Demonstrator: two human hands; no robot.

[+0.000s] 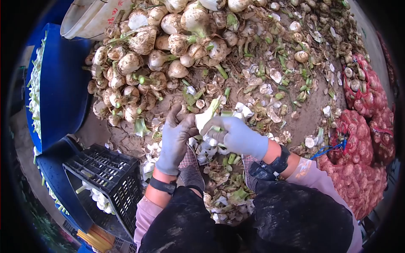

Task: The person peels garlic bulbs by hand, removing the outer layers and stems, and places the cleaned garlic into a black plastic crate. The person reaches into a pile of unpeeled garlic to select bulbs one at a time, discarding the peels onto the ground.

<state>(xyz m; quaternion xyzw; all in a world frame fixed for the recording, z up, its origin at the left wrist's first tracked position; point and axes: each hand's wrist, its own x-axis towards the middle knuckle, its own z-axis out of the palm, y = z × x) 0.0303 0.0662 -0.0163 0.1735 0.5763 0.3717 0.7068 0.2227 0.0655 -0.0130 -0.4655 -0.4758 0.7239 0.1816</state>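
A peeled white garlic bulb (205, 117) with a pale green stem slants up between my two gloved hands. My right hand (237, 135) has its fingers closed around the bulb's lower right side. At the left of the bulb, my left hand (176, 141) has its fingers bent and apart, with the fingertips near the bulb's edge. Its grey glove is dirty at the fingers. White peelings (209, 152) lie below the hands, between my shoes.
Unpeeled garlic bulbs (141, 40) form a big heap ahead, beside a white bucket (86, 19). Left are a blue tub (63, 84) and a tipped black crate (107, 164) with white bulbs inside. Red mesh sacks (354, 181) of garlic stand right. Skins and cut stems litter the ground.
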